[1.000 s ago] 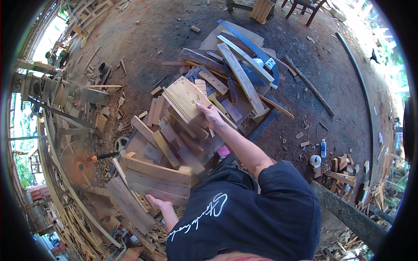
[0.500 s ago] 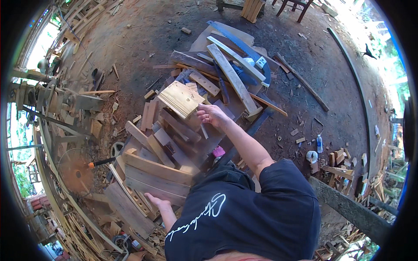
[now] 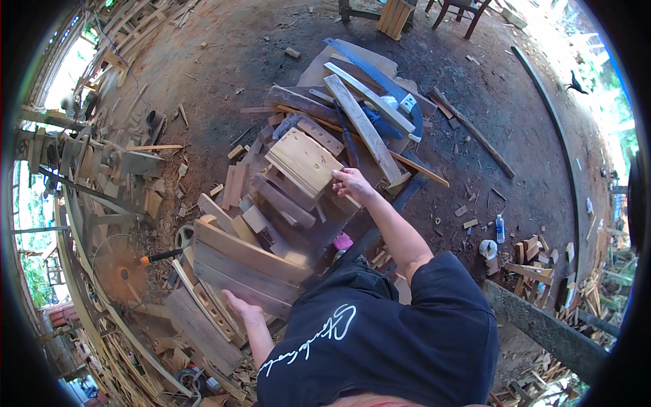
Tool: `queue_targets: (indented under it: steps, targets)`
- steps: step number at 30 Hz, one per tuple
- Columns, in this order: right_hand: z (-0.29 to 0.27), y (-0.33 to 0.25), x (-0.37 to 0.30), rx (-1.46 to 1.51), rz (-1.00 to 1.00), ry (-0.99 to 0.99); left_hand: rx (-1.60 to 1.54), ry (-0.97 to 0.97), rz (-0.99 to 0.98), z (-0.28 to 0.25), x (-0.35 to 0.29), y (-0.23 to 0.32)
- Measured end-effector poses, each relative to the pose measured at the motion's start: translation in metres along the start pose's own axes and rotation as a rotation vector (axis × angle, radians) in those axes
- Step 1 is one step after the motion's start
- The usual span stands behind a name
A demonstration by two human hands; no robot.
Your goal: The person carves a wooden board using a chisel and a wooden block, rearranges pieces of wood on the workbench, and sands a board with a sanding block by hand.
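A pale wooden board with a grooved long edge is tilted above the woodpile. My right hand is closed on its near right corner, fingers and thumb pinching it. Dark brown timber blocks lie beneath and beside the board. My left hand is open, palm up and empty, beside a stack of long planks. Whether those fingers touch the planks is hard to tell.
Beyond the pile lie a curved blade saw and long timbers. A round rusty saw blade stands at the left. To the right are a plastic bottle, a tape roll and a long beam.
My right hand has moved right with the pale board, and the board has shifted the same way. My left hand has moved slightly, staying open.
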State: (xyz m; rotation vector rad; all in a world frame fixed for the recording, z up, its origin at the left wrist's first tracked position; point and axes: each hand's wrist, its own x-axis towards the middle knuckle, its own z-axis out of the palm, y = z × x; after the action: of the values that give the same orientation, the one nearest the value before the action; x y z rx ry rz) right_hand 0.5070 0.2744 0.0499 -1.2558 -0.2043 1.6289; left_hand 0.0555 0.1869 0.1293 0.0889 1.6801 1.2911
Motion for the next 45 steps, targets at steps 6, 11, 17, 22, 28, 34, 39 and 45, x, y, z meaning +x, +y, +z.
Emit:
queue_targets:
  steps: [6,11,17,22,28,34,39,45]
  targets:
    - [0.021,-0.014,-0.064,-0.698,-0.232,0.161,-0.053,-0.259,-0.04,0.074,-0.015,0.006]
    - [0.052,-0.033,-0.11,-0.51,-0.343,-0.39,0.038,-0.376,0.011,0.154,-0.042,-0.001]
    - [0.033,-0.063,-0.091,-0.896,-0.458,-0.003,0.055,-0.524,0.03,0.236,-0.068,-0.031]
    - [0.009,-0.081,-0.052,-0.889,-0.598,0.382,0.15,-0.533,0.27,0.308,-0.062,-0.074]
    - [-0.024,-0.097,-0.011,-1.044,-0.626,0.514,0.084,-0.662,0.152,0.344,-0.079,-0.103]
    - [-0.052,-0.067,0.018,-1.212,-0.8,0.525,0.418,-0.751,0.062,0.315,-0.083,-0.098]
    - [-0.071,-0.06,0.026,-1.433,-0.619,0.558,0.597,-0.86,0.069,0.28,-0.092,-0.1]
    - [-0.059,-0.067,0.021,-1.545,-0.727,0.612,0.445,-1.065,-0.183,0.197,-0.069,-0.101]
